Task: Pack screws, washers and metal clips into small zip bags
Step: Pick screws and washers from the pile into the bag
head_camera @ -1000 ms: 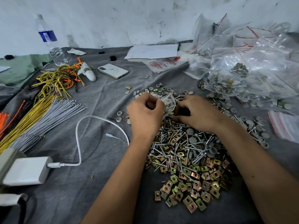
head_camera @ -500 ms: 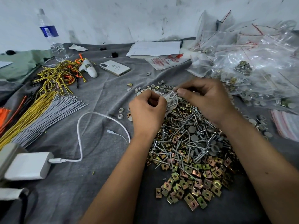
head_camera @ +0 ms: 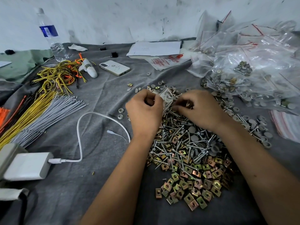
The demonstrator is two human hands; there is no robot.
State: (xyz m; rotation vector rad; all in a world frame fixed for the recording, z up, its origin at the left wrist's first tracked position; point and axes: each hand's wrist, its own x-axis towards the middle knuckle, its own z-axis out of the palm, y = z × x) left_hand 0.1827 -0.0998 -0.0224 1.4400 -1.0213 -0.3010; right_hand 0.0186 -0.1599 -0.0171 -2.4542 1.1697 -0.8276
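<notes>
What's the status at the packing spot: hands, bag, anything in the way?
Left hand grips small zip bag. Right hand pinches metal parts beside the bag, over screw pile. Nothing blocking.

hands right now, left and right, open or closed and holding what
Left hand: closed, fingers pinching the small zip bag.
Right hand: closed, fingers curled over the screw pile, pinching small brass-coloured parts at the bag's mouth.

left hand (head_camera: 144, 111) pinches zip bag (head_camera: 165, 97) | right hand (head_camera: 199, 108) – fingers curled round small hardware at bag mouth | screws (head_camera: 177, 140) and clips (head_camera: 191, 189) heaped below
</notes>
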